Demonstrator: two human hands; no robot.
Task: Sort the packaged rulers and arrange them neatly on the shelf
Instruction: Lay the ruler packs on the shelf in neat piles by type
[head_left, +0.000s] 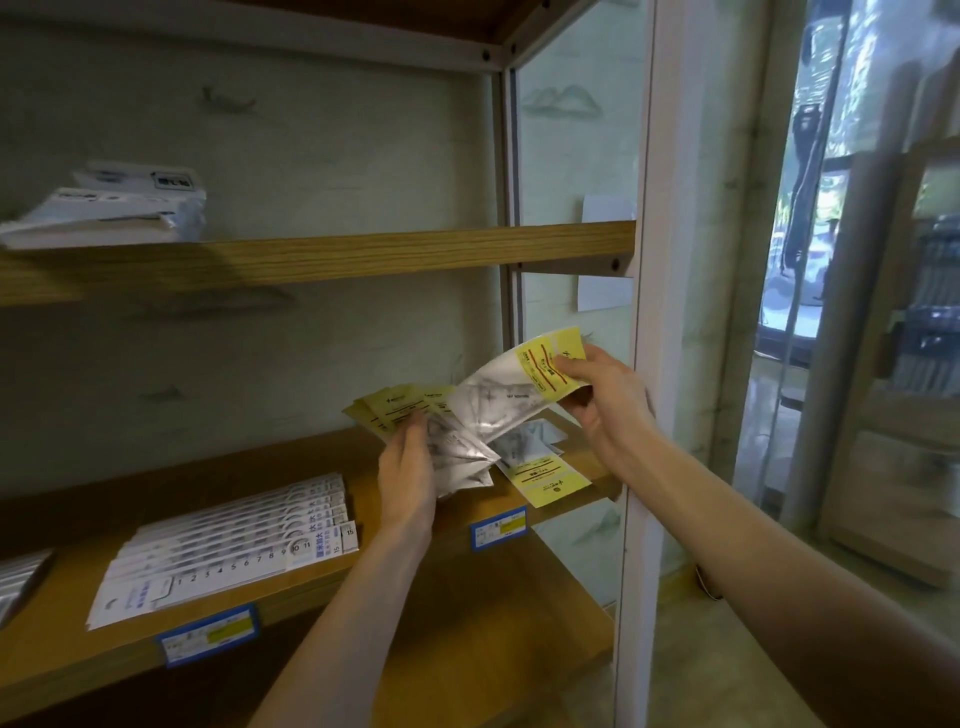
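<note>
My left hand (408, 480) grips a fanned bunch of yellow-headed ruler packs (402, 410) above the middle shelf (67, 577). My right hand (605, 400) pinches the yellow end of one clear ruler pack (519, 384), held up beside the bunch and overlapping it. Further yellow-labelled packs (545, 475) lie loose on the shelf's right end, one jutting over the front edge. A neat overlapping row of white packaged rulers (234, 545) lies flat on the shelf to the left.
The upper shelf (363, 249) carries a pile of white packs (109, 208) at its left. Blue price tags (208, 634) (498, 526) hang on the middle shelf's front edge. A white upright post (644, 364) and glass panel bound the shelving on the right. Grey packs (21, 577) sit at far left.
</note>
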